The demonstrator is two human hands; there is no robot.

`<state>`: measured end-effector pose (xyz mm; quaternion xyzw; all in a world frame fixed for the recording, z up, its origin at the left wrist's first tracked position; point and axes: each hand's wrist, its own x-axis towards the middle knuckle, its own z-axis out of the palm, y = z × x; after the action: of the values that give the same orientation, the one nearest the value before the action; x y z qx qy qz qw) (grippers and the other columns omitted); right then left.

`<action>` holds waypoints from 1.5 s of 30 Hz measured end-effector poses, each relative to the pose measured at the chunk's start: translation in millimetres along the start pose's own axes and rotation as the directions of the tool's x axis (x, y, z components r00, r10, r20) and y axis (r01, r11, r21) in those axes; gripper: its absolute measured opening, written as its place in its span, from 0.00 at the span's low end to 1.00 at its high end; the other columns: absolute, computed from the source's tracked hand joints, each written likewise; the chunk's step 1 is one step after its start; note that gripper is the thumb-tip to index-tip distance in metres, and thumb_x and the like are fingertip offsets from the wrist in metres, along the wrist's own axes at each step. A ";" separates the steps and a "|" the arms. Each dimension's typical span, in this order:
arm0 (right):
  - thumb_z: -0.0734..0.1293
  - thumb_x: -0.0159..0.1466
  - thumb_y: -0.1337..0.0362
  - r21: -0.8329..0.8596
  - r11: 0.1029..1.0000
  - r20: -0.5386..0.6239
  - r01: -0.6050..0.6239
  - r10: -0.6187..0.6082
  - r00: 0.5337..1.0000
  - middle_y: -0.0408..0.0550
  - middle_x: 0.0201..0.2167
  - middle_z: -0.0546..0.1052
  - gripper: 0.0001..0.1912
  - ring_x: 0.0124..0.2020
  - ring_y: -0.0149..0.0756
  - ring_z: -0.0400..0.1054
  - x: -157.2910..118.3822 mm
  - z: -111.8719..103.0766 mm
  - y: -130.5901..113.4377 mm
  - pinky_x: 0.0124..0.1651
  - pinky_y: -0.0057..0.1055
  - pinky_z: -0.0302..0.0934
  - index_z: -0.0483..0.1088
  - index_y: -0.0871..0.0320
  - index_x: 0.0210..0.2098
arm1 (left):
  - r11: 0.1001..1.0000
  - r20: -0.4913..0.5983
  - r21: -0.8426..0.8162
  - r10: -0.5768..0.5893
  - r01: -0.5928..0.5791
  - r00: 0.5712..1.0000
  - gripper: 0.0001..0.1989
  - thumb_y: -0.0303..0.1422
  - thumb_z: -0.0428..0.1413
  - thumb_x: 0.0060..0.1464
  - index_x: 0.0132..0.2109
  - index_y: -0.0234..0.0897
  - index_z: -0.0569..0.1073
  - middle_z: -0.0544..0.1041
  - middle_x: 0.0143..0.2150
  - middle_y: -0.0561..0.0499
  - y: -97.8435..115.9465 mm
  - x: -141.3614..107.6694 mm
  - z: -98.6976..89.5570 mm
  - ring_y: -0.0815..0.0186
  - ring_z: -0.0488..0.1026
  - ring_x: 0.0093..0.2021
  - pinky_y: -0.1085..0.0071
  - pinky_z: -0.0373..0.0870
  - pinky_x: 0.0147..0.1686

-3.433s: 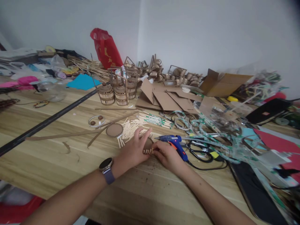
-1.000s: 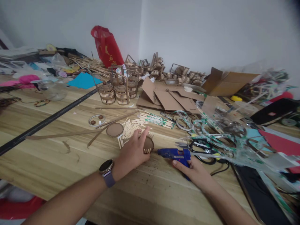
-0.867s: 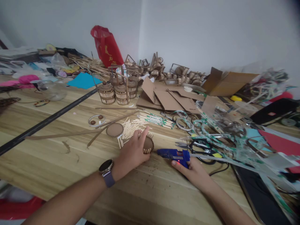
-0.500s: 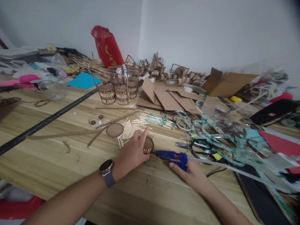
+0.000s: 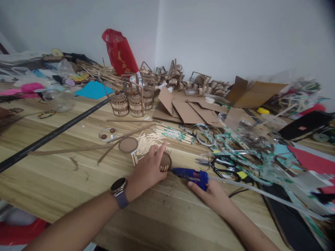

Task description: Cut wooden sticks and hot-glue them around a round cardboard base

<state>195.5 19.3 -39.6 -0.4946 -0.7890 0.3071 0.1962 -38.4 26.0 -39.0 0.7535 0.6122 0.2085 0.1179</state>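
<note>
My left hand [image 5: 148, 165], with a watch at the wrist, grips a round brown cardboard disc [image 5: 165, 160] whose rim carries short upright sticks. Part of the disc is hidden behind my fingers. My right hand [image 5: 206, 191] is wrapped around a blue glue gun [image 5: 192, 176], its nozzle close to the disc's near right edge. A long clear glue stick [image 5: 243, 185] runs out of the gun's back. Loose short wooden sticks [image 5: 145, 143] lie just beyond my left hand, beside another round cardboard disc [image 5: 128, 144].
Black-handled scissors [image 5: 223, 165] lie right of the gun among tangled green-and-clear wrappers. Several small finished stick baskets [image 5: 119, 104] stand behind, near flat cardboard pieces [image 5: 187, 111]. A white ring [image 5: 108, 134] holds brown beads. A black strip [image 5: 54, 134] crosses the table's left side.
The glue gun and my right hand have shifted slightly left, bringing the nozzle nearer the disc. My left hand and the disc are almost still.
</note>
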 end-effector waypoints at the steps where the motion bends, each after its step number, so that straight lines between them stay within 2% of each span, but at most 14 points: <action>1: 0.59 0.63 0.50 0.001 1.000 -0.002 0.005 -0.005 1.000 0.50 0.36 0.82 0.22 0.36 0.45 0.75 0.1 0.2 0.3 0.41 0.37 0.69 0.77 0.58 0.40 | 1.000 0.000 0.003 -0.002 0.002 1.000 0.49 0.30 0.60 0.45 0.68 0.48 0.40 0.59 0.59 0.44 0.0 -0.1 0.0 0.55 0.69 0.51 0.63 0.69 0.45; 14: 0.59 0.62 0.50 -0.014 1.000 -0.030 0.021 -0.021 0.999 0.52 0.35 0.82 0.21 0.37 0.46 0.76 0.7 3.1 3.1 0.41 0.37 0.70 0.77 0.59 0.37 | 1.000 0.002 0.013 0.003 -0.003 1.000 0.49 0.30 0.60 0.45 0.68 0.47 0.41 0.60 0.58 0.44 -0.8 -0.6 0.0 0.54 0.69 0.52 0.63 0.69 0.44; 23: 0.58 0.62 0.51 -0.023 0.999 -0.023 0.031 -0.031 0.999 0.52 0.37 0.82 0.22 0.38 0.46 0.76 1.2 1.5 -0.6 0.44 0.38 0.69 0.77 0.58 0.40 | 1.000 0.003 0.004 0.002 -0.002 1.000 0.48 0.30 0.60 0.46 0.68 0.47 0.41 0.60 0.58 0.45 -0.4 -0.8 0.6 0.55 0.68 0.53 0.64 0.68 0.46; 33: 0.59 0.62 0.51 -0.005 1.000 -0.028 0.012 -0.012 1.000 0.52 0.39 0.82 0.21 0.40 0.47 0.76 0.3 2.3 -0.4 0.45 0.38 0.69 0.77 0.58 0.39 | 1.000 0.004 0.000 0.015 -0.015 1.000 0.48 0.30 0.59 0.46 0.68 0.47 0.40 0.60 0.58 0.44 -0.5 -1.3 -0.5 0.55 0.68 0.53 0.63 0.68 0.47; 40: 0.60 0.62 0.51 0.019 1.000 -0.042 0.017 -0.016 0.999 0.53 0.38 0.82 0.20 0.40 0.49 0.76 0.7 3.5 0.0 0.45 0.42 0.69 0.77 0.58 0.39 | 1.000 -0.003 0.013 0.019 -0.019 1.000 0.48 0.30 0.59 0.46 0.68 0.47 0.40 0.60 0.57 0.45 -0.2 -1.0 -0.4 0.55 0.68 0.52 0.64 0.69 0.46; 42: 0.61 0.61 0.50 0.056 0.998 -0.063 0.001 0.003 0.998 0.53 0.38 0.82 0.21 0.41 0.49 0.75 1.4 3.6 0.4 0.46 0.42 0.69 0.77 0.58 0.40 | 1.000 -0.001 0.011 0.016 -0.016 1.000 0.48 0.30 0.59 0.46 0.68 0.47 0.40 0.60 0.57 0.45 0.2 -0.9 -0.8 0.56 0.68 0.51 0.64 0.69 0.46; 45: 0.62 0.59 0.45 0.148 0.987 -0.165 -0.055 0.080 0.983 0.52 0.36 0.82 0.23 0.39 0.48 0.74 3.1 3.4 3.0 0.44 0.41 0.69 0.77 0.57 0.38 | 1.000 0.008 0.003 0.008 -0.008 1.000 0.48 0.30 0.60 0.47 0.68 0.48 0.41 0.60 0.57 0.45 0.7 -0.7 -1.4 0.56 0.69 0.50 0.63 0.69 0.46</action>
<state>194.0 22.1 -44.1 -0.5303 -0.7280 0.3260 0.2874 -38.5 25.0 -37.6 0.7571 0.6089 0.2051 0.1185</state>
